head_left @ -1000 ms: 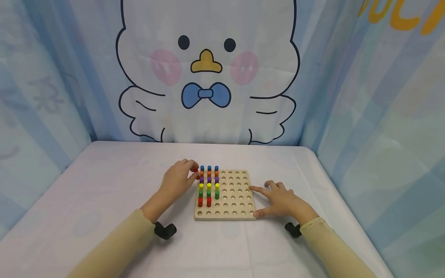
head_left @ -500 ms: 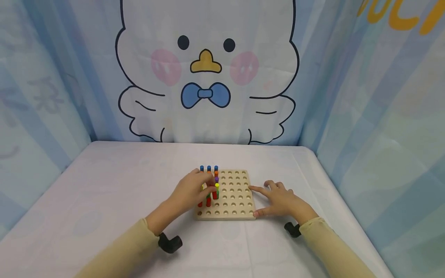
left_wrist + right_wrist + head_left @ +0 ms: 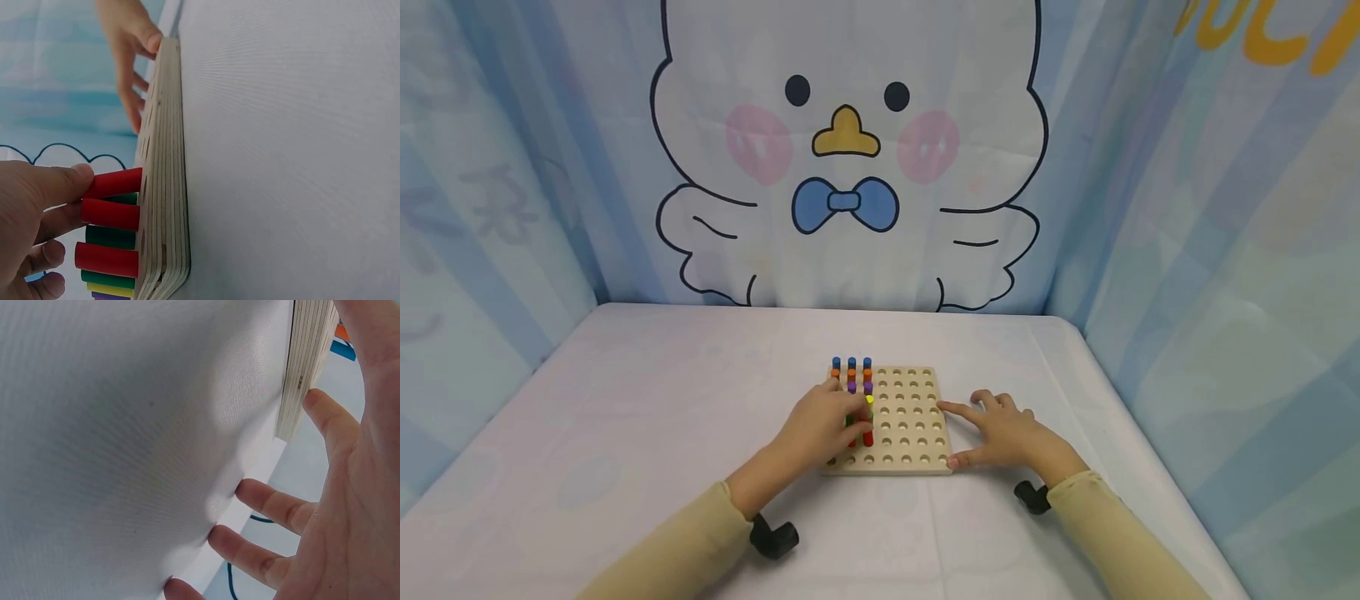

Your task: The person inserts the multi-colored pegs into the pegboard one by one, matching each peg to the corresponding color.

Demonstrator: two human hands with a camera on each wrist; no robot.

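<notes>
My left hand (image 3: 823,423) pinches a red peg (image 3: 117,182) between thumb and fingers. That peg stands upright in the third column of the wooden pegboard (image 3: 895,472), its lower end right at the board's face in the left wrist view. Two more red pegs (image 3: 111,214) sit beside it, partly covered by the hand in the head view. Behind them are blue pegs (image 3: 852,362), orange pegs (image 3: 867,376), purple pegs (image 3: 868,388), and yellow and green ones. My right hand (image 3: 1011,433) is spread at the board's right edge, forefinger and thumb touching it, other fingertips on the cloth.
The board's right part shows rows of bare holes (image 3: 907,426). A white cloth (image 3: 662,375) covers the table. Behind it hangs a curtain (image 3: 850,267) with a cartoon bird. Black wrist cameras (image 3: 775,540) sit below each wrist.
My left hand has carried the red peg from the board's left side across to the third column, then lowered it toward the front, beside the other red pegs. The right hand stays put.
</notes>
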